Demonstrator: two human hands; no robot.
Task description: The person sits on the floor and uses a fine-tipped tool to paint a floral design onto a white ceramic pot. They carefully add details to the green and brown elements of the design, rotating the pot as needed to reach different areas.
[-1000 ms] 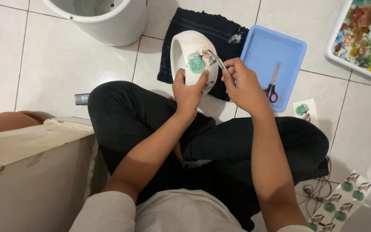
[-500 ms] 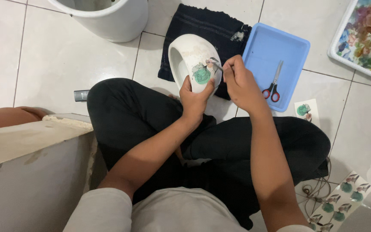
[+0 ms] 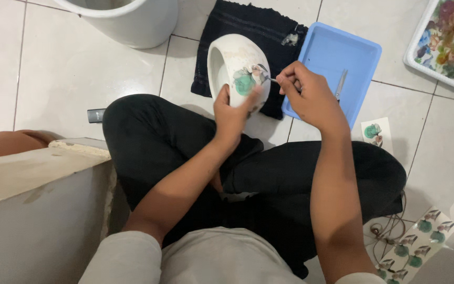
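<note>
White ceramic bowl point(image 3: 235, 66) sits tilted above the knees, gripped from below by the left hand point(image 3: 233, 109), thumb pressed on a green flower decal point(image 3: 245, 84). Right hand point(image 3: 306, 94) pinches a thin tool point(image 3: 272, 80); its tip is hard to make out. Behind lie a black cloth point(image 3: 258, 26) and blue tray point(image 3: 337, 58) on the tiled floor point(image 3: 53, 73); a bucket point(image 3: 132, 21) is cut off.

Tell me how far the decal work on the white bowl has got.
Done: a green flower decal sits on the white bowl. In hand: left hand steadies the bowl while right hand works a thin tool at the decal's edge. Left: loose decal and decal sheet lie unused.
</note>
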